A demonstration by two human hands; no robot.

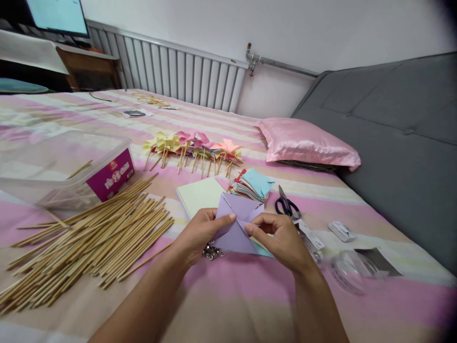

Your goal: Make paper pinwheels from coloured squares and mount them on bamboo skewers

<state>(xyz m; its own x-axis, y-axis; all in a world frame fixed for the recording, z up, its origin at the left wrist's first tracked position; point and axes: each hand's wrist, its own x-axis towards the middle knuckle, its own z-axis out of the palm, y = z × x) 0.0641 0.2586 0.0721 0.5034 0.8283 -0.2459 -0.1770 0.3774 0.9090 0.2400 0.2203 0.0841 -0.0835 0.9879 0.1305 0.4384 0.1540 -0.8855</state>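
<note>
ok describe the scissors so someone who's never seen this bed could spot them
Start at the pink satin pillow and come toward the hands. Just beyond the right hand, which pinches the purple paper with the left hand, lie the scissors, right of the coloured paper stack: black handles among pastel sheets.

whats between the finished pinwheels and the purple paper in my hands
Head view: a pale yellow paper stack and a pile of coloured squares, beyond the purple paper.
</note>
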